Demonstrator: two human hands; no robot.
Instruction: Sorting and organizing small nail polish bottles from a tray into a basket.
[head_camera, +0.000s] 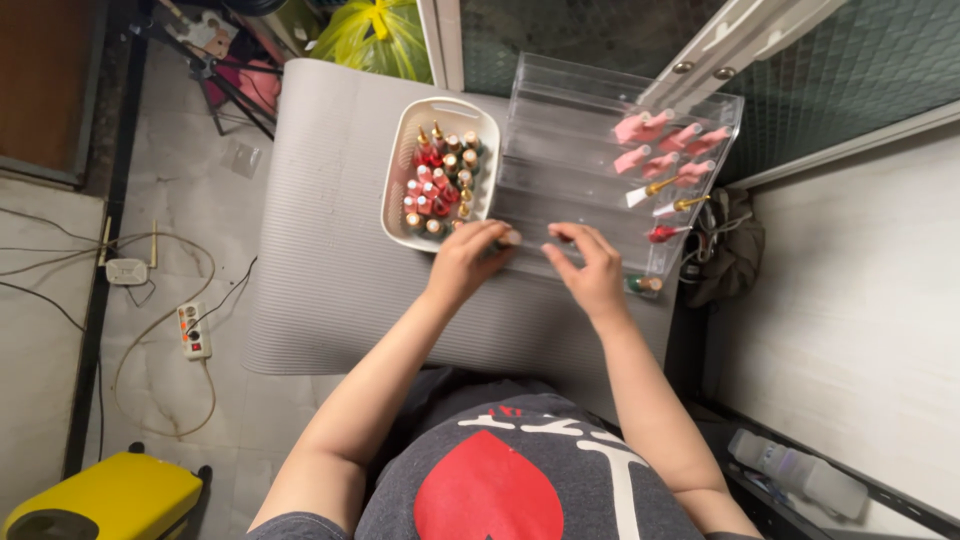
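Left hand (470, 255) pinches a small bottle (510, 238) at the front edge of the clear tiered rack (570, 150). Right hand (590, 262) rests on the same lowest tier, fingers curled; whether it holds anything cannot be told. White basket (400, 170) of bottles sits just left, within easy reach. Pink bottles (665, 140) fill the rack's right side.

grey mat (330, 250) on tiled floor (190, 180), white wall (860, 300).
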